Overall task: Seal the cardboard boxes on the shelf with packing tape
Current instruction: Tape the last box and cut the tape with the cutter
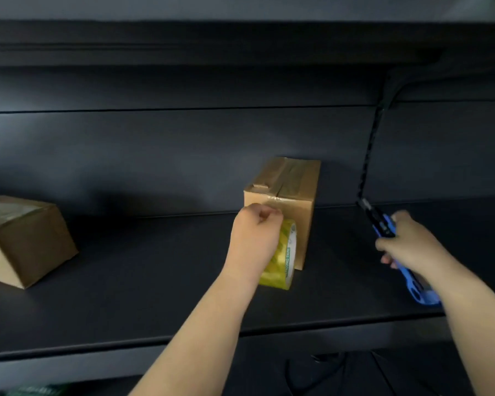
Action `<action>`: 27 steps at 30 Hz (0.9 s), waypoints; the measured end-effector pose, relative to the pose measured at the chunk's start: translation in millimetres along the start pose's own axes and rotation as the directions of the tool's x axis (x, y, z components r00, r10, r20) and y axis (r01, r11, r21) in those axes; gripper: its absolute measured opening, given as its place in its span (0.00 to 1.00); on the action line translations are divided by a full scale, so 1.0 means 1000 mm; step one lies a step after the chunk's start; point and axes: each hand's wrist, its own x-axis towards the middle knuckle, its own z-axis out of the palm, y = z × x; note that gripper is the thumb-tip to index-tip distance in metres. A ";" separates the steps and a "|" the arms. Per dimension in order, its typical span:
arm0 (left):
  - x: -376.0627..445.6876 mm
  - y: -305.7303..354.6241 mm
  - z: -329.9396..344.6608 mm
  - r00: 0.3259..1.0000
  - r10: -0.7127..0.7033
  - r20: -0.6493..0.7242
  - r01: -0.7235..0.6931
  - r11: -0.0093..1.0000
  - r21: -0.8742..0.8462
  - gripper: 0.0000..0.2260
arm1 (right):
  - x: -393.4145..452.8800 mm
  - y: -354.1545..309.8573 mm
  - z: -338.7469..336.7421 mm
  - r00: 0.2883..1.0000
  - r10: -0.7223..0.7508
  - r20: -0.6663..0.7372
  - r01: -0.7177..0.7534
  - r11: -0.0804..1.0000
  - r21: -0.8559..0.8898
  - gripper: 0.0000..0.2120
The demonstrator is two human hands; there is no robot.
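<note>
while left hand (pixel 256 235) fingers curled on tape roll (pixel 283 255), right hand (pixel 406 241) fingers around blue cutter (pixel 383 225), second box (pixel 23 241) far left.

The dark metal shelf board (pixel 155 281) carries two brown cardboard boxes. The upright brown cardboard box (pixel 283 201) stands just beyond the curled fingers (pixel 266 217) of the left hand (pixel 255 238). The yellowish roll of packing tape (pixel 283 252) sits under that hand, on edge, touching the box's near face and resting on the board. The tilted brown cardboard box (pixel 23 241) lies far left of those fingers, well apart. Right of the upright box, the right hand (pixel 406 241) grips the blue utility knife (pixel 383 227), whose tip points beyond its fingers toward the slotted upright rail (pixel 369 155) at the back.
</note>
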 end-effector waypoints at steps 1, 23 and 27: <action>0.000 -0.001 0.002 1.000 -0.005 -0.006 0.005 1.000 -0.018 0.09 | -0.006 -0.001 -0.007 0.993 -0.108 -0.044 0.111 0.991 0.072 0.16; 0.015 -0.002 0.002 1.000 -0.025 -0.016 0.027 0.979 0.200 0.09 | -0.065 -0.081 -0.006 0.601 -0.782 0.166 0.520 0.225 -0.824 0.25; 0.013 -0.004 0.000 1.000 -0.014 -0.006 0.015 0.976 0.217 0.09 | -0.061 -0.068 -0.025 0.582 -0.777 0.238 0.644 0.262 -0.719 0.14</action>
